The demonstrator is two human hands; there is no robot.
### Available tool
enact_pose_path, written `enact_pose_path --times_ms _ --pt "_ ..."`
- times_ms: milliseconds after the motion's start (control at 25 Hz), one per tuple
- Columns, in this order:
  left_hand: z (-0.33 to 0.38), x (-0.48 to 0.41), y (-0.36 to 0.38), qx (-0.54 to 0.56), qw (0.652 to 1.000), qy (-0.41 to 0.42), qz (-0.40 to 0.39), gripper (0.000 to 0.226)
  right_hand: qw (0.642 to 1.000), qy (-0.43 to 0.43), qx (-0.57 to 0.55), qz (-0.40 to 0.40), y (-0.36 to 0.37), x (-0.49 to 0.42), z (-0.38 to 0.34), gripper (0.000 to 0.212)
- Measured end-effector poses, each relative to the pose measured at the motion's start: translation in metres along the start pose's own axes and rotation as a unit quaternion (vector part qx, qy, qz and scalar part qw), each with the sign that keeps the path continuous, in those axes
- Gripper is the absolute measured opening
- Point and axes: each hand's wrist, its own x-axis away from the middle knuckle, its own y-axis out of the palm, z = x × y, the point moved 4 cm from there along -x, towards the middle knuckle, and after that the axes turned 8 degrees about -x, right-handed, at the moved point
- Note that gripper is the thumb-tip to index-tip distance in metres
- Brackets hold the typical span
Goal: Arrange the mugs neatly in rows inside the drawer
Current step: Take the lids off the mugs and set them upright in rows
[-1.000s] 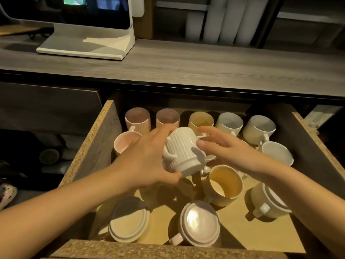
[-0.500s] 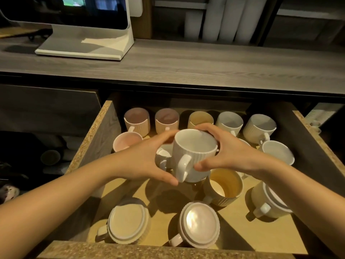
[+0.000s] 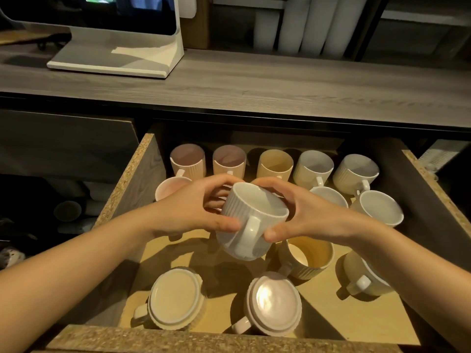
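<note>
Both hands, left hand and right hand, gripped white ribbed mug between them; mouth tilted up-away, handle toward wearer.

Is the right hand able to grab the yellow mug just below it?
Probably not right now: the right hand and the left hand are both holding the white mug. The yellow mug itself sits uncovered.

Five mugs line the drawer back, others before them.
</note>
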Motion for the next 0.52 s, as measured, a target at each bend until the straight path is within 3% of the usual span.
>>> enact_pose_path --times_ms 160,280,360,520 --pt "0.001 0.002 -0.003 -0.049 0.998 -0.001 0.05 0.063 0.999 0.017 -0.015 -0.041 0.002 -0.001 -0.006 0.078" --pt "0.007 0.006 -0.002 -0.09 0.994 0.007 0.067 0.066 0.996 0.065 -0.01 -0.064 0.004 -0.001 -0.018 0.055" --pt "0.009 0.008 -0.001 -0.116 0.991 0.011 0.064 0.069 0.995 0.067 0.071 -0.031 0.006 -0.006 -0.024 0.052" --pt "0.012 0.017 -0.001 -0.17 0.985 -0.008 0.029 0.071 0.971 0.034 0.229 0.056 0.016 -0.016 -0.031 0.071"
